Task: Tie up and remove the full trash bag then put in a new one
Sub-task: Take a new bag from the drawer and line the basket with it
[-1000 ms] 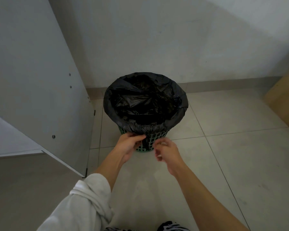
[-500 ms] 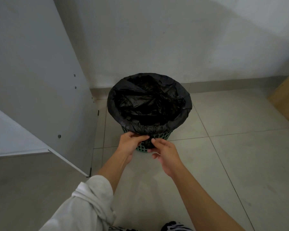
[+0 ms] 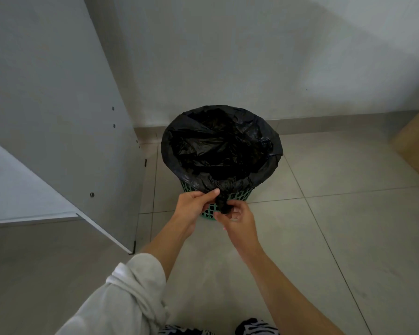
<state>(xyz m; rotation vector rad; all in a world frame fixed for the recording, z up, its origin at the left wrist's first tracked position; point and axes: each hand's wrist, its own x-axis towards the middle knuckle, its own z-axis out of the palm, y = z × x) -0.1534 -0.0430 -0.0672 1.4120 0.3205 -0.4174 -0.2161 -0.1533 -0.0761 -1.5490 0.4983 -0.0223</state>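
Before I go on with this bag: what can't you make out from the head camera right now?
Head view only:
Contents of the trash bag: hidden by its dark, crumpled folds.
Twisted bag end between left hand and right hand: knot or mere twist, too dark to tell.
Green basket: mostly covered by the bag's overhang and the hands.
Wooden furniture: cut off by the right edge.

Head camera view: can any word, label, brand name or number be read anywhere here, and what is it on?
No text can be read anywhere.
The black trash bag, green basket, white panel, wall and floor tiles show plain surfaces with no print, sticker or sign.
The striped cloth at the bottom edge shows only a pattern, no letters.
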